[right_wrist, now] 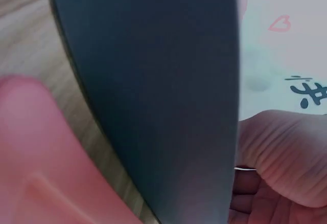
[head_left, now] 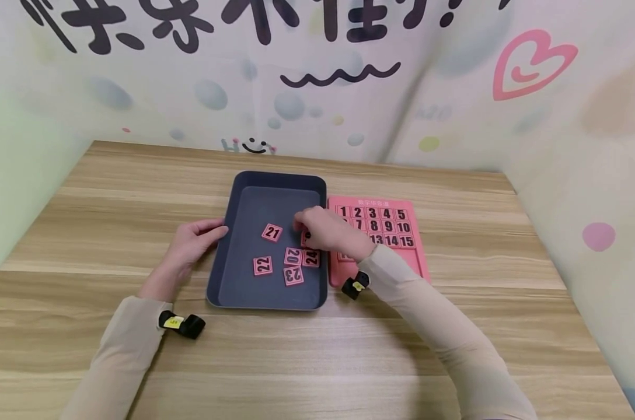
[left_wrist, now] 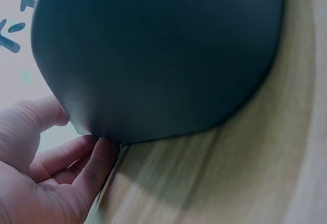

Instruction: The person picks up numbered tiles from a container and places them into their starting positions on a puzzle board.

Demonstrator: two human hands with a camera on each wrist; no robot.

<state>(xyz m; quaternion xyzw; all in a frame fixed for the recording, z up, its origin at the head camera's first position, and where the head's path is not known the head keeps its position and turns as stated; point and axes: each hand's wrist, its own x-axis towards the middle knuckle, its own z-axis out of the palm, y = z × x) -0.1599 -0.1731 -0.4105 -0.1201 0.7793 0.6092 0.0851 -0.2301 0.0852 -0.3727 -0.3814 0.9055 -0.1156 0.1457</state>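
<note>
My left hand (head_left: 190,242) pinches the left wall of a dark blue-grey tray (head_left: 270,181). In the left wrist view, the thumb and fingers (left_wrist: 104,155) meet at the tray's rim. My right hand (head_left: 330,230) reaches over the tray's right wall, fingers curled downward inside. It partly covers a pink number tile (head_left: 305,238); whether the fingertips pinch a tile is hidden. Loose in the tray lie tile 21 (head_left: 272,233), tile 22 (head_left: 262,266), tile 20 (head_left: 293,256), tile 23 (head_left: 293,275) and tile 24 (head_left: 311,258).
Against the tray's right side lies a pink number board (head_left: 419,262), its upper rows filled with tiles, partly covered by my right wrist. Both stand on a wood-grain table (head_left: 275,361). A wall (head_left: 165,111) with printed characters rises behind the table.
</note>
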